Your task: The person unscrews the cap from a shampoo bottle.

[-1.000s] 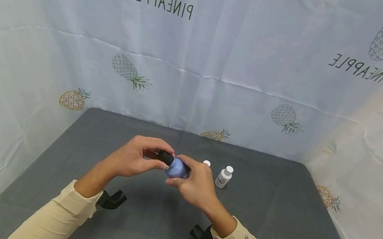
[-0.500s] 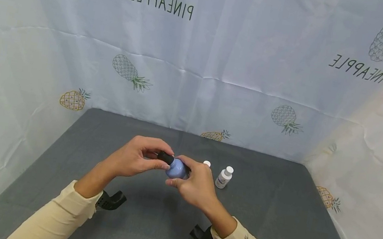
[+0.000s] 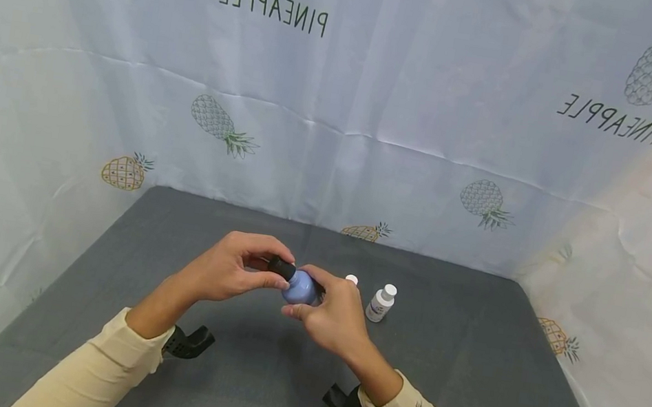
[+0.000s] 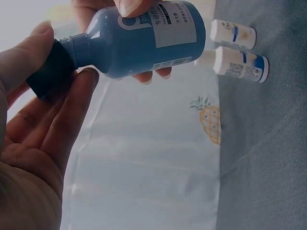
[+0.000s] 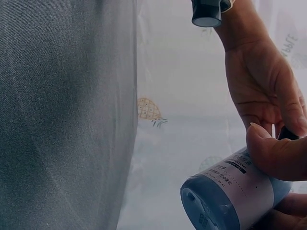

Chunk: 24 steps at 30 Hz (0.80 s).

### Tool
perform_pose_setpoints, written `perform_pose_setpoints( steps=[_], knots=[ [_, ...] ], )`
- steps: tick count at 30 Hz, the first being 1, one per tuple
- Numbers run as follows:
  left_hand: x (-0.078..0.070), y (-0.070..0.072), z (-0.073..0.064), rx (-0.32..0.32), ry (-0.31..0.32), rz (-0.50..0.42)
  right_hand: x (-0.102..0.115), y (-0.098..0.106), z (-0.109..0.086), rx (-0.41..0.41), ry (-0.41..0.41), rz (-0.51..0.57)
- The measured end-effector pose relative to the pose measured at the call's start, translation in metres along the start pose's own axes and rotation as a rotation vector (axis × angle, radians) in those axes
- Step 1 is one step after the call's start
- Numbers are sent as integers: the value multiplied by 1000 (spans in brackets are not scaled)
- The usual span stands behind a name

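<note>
A blue bottle [image 3: 301, 288] with a white printed label hangs tilted above the table, between both hands. Its black cap [image 4: 52, 69] sits at the neck, where a ribbed blue collar shows just below it. My left hand [image 3: 232, 268] pinches that cap between thumb and fingers. Around the bottle's body curl the fingers and thumb of my right hand [image 3: 339, 310]; the right wrist view shows the bottle's base [image 5: 206, 211] and label. Just beyond the right hand stand two small white bottles; one white bottle [image 3: 381, 302] is in full sight, the other white bottle [image 3: 352, 278] mostly hidden.
The dark grey table [image 3: 252, 374] reaches back to a pale curtain [image 3: 343, 81] printed with pineapples, which also closes off both sides. Black wrist mounts [image 3: 190, 341] stick out from the cream sleeves [image 3: 97, 359].
Both hands keep their hold on the blue bottle and its cap, with hardly any movement. The head view has tilted up very slightly.
</note>
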State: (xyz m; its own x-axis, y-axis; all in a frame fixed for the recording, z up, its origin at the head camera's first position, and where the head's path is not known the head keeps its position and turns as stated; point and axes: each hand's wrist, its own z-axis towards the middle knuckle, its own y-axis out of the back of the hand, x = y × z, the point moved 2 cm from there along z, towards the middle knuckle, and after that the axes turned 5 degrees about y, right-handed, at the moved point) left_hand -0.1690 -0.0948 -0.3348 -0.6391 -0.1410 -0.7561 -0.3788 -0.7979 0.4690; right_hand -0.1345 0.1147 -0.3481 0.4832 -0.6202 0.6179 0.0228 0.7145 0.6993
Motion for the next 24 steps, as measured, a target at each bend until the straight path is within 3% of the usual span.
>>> perform_pose_setpoints(
  steps=[10,24],
  knots=[
    [-1,2,0,-16,51,49,-2,-3,1,-1,2,1],
    [-2,8,1,-13,59,150,-3,-5,2,-2,-22,22]
  ],
)
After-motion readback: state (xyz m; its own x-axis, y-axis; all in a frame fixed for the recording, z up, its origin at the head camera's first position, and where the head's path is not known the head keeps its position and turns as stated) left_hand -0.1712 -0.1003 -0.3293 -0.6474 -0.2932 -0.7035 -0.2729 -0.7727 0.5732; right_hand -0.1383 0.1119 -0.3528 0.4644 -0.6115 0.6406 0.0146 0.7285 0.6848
